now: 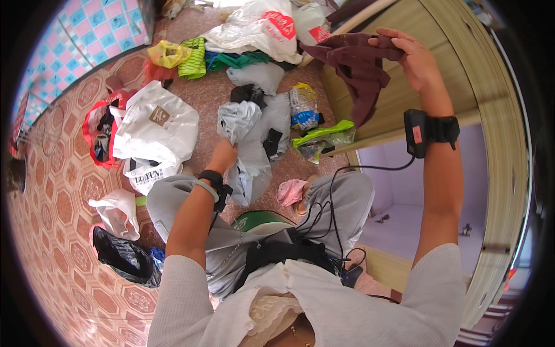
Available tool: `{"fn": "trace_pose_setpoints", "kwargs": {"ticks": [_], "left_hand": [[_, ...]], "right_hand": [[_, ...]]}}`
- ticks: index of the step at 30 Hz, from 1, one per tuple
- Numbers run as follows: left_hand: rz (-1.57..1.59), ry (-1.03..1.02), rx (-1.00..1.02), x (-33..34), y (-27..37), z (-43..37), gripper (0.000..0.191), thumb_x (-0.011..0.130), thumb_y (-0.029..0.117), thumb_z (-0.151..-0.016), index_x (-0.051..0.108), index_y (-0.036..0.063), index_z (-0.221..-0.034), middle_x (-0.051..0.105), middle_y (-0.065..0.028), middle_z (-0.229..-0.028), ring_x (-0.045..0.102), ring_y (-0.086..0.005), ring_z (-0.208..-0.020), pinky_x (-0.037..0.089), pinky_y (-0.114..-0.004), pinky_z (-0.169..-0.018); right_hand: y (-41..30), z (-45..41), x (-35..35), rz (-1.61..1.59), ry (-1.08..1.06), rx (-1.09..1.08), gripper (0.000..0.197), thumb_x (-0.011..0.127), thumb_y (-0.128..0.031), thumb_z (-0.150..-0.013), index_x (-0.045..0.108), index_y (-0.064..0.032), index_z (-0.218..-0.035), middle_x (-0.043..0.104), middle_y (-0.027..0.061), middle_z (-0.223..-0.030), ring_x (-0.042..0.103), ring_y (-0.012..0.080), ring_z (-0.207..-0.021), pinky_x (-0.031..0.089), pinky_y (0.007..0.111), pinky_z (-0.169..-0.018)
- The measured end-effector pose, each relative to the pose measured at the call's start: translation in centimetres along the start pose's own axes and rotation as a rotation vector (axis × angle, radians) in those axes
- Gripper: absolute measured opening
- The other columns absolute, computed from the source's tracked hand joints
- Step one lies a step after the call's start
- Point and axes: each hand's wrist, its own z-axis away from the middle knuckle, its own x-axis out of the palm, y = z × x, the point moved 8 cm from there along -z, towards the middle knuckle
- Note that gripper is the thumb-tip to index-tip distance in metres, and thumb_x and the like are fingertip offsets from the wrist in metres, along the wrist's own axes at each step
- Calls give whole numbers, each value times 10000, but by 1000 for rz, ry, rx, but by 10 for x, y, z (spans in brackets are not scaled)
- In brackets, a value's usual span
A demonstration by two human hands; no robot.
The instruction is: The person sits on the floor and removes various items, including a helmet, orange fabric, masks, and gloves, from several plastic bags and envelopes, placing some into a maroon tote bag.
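Raised at the upper right, my right hand grips a dark maroon cloth, perhaps a garment, which hangs down in front of the wooden cabinet. My left hand is closed on a silvery grey plastic bag between my knees. The bag's crumpled upper part bulges just beyond my fingers; its contents are hidden. Another grey plastic bag lies against it, with a small black piece on top. A dark bundle sits at its far end.
Left of me stand a white bag, a red bag holding clothes, and a black plastic bag. Lime-trimmed clear packaging lies by the wooden cabinet, whose lower compartment gapes. A black cable runs from my right wrist.
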Motion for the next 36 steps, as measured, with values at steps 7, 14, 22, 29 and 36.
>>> {"fn": "trace_pose_setpoints", "kwargs": {"ticks": [7, 14, 22, 29, 36], "left_hand": [[-415, -125, 126, 38, 25, 20, 168, 451, 82, -720, 566, -35, -753, 574, -230, -787, 548, -394, -770, 433, -437, -693], [-592, -222, 375, 45, 56, 50, 150, 450, 22, -670, 554, 3, -777, 576, -194, -801, 555, -356, -768, 444, -414, -684], [-614, -544, 279, 96, -3, 88, 205, 466, 21, -671, 614, 73, -803, 585, -179, -819, 559, -328, -801, 449, -392, -691], [233, 82, 638, -14, 210, 71, 333, 625, 126, -706, 544, 89, -1027, 590, -120, -868, 565, -260, -807, 446, -330, -704], [731, 276, 338, -142, 201, 59, 214, 529, 161, -829, 548, 14, -984, 580, -62, -893, 539, -120, -775, 435, -253, -718]], "right_hand": [[11, 98, -43, -82, 98, -48, 303, 415, -88, -808, 512, -16, -1086, 566, 65, -1038, 575, 126, -835, 448, 225, -724], [93, 117, -69, 202, 103, 78, 268, 518, -230, -825, 565, -15, -979, 588, 21, -878, 556, 87, -777, 432, 210, -718], [110, 107, -33, -462, 245, 1, 235, 491, -195, -841, 559, -6, -963, 600, 54, -863, 585, 143, -784, 461, 229, -724], [79, 115, 2, -577, 190, -53, 231, 492, -196, -841, 555, -12, -968, 607, 78, -885, 598, 155, -761, 470, 220, -671], [90, 117, 9, -228, 125, -74, 251, 524, -266, -819, 584, -27, -869, 606, 39, -738, 561, 88, -664, 405, 191, -587]]}}
